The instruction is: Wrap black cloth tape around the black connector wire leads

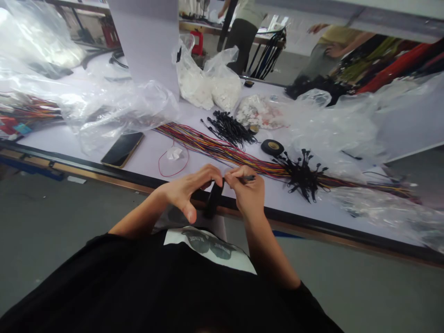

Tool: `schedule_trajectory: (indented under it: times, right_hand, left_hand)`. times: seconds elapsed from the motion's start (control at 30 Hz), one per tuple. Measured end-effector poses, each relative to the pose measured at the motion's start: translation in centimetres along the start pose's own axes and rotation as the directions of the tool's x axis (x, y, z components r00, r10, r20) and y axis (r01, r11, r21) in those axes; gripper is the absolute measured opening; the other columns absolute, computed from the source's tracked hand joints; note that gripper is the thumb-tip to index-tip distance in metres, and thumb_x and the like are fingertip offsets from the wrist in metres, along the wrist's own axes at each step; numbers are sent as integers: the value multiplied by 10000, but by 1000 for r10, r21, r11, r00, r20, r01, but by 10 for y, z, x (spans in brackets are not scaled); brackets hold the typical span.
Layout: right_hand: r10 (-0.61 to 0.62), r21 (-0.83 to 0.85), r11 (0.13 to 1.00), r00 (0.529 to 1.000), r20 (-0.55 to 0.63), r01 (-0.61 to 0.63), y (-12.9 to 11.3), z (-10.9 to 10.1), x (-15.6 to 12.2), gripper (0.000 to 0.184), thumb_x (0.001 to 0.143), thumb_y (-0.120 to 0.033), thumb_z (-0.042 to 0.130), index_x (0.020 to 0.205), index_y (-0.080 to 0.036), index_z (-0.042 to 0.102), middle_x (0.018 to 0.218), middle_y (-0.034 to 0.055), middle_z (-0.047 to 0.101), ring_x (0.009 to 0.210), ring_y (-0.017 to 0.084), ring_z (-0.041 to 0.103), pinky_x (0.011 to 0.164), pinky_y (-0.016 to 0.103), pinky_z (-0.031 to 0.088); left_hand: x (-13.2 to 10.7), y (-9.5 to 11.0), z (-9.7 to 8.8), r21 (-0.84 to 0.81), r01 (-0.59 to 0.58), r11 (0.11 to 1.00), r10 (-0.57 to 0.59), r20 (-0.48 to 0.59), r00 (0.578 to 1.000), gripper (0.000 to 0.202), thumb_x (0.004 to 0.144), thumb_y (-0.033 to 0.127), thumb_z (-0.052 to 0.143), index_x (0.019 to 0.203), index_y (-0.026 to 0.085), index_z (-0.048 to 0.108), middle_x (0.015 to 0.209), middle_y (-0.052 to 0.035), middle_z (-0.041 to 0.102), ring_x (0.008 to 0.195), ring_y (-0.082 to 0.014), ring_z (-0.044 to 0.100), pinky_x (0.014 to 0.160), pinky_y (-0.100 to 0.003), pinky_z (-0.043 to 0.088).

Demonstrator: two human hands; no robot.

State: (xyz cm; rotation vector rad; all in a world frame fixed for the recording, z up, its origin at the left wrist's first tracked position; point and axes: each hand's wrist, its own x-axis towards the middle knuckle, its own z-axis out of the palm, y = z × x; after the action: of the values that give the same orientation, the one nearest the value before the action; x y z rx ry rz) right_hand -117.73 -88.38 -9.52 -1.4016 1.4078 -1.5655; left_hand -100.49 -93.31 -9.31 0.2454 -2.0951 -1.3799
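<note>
Both of my hands meet at the table's front edge, fingertips close together. My left hand [189, 189] has its fingers bent against a black band-like thing [214, 198], perhaps a roll of tape seen edge-on; the thumb stands apart below. My right hand [249, 189] is closed in a pinch at the upper end of that black thing. A small dark piece [249, 177] pokes out between its fingers; its kind is unclear. Just beyond the hands, a long bundle of coloured wires [222, 151] runs across the table. Short black cables with connectors [301, 173] lie on it to the right.
A phone [122, 149] and a thin red wire loop [160, 164] lie left. Behind are more black cables [229, 128], a black tape roll [272, 147] and plastic bags of white parts [197, 85]. Clear plastic sheeting [333, 125] covers the right. Other people stand beyond the table.
</note>
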Motion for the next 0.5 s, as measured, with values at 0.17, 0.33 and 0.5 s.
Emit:
schedule_trajectory:
  times: [0.17,0.33,0.5]
  right_hand:
    - [-237,-236,938,967,92,253,-10,-3,-2,173,758,-231,631,592,-223,583,707,-16,649,708,147,596,713,321,436]
    - [-276,-242,933,961,-3,267,0,1,-4,204,761,-290,651,590,-222,561,711,-17,586,726,144,562,705,315,449]
    - [-17,-104,994,995,98,28,10,8,-5,154,781,-386,615,780,-234,590,550,-61,512,504,118,501,537,276,433]
  left_hand:
    - [9,-12,22,172,188,967,-97,-433,896,302,771,452,624,817,179,504,762,1,511,652,-97,443,590,-221,385]
    - [11,-18,23,338,147,929,20,-443,896,111,797,231,577,711,169,544,678,6,553,653,-106,504,631,-229,403]
    - [12,-23,30,410,143,901,106,-528,843,94,804,202,525,716,180,549,692,-12,572,678,-126,536,654,-254,423]
